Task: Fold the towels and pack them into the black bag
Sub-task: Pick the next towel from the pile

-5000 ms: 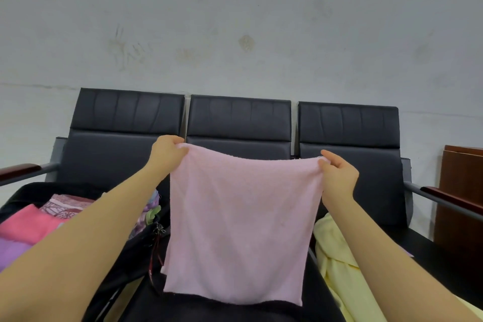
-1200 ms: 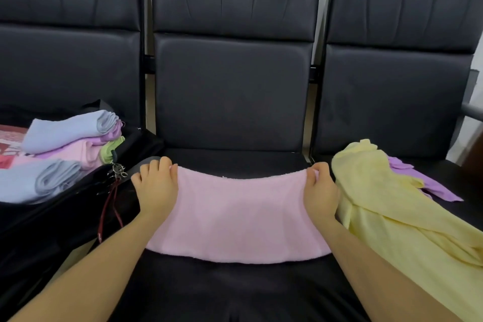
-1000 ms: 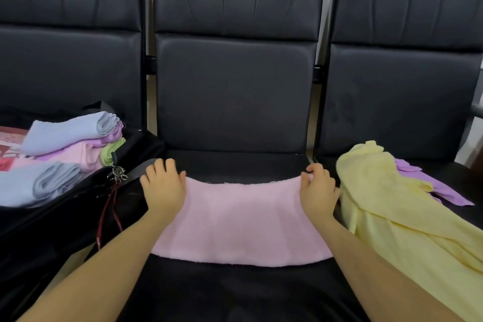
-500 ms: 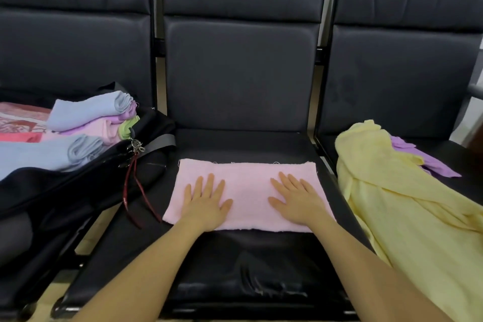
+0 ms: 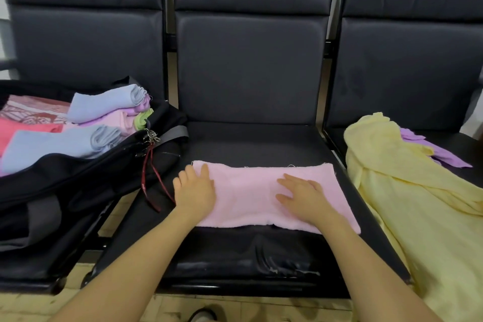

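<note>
While the pink towel, half-folded at 6 o'clock on the middle seat, is pressed under flat, released fingers of left hand and right hand, creases are best smoothed outward before the short ends are folded together.

No readable text, label, brand, number or sign shows anywhere in the head view.

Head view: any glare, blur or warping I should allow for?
Head view: soft, even light; a glossy sheen on the black leather seat's front edge; wide-angle bowing of the chair backs toward the frame sides; the folded pale pink towel and both hands look sharp.
</note>
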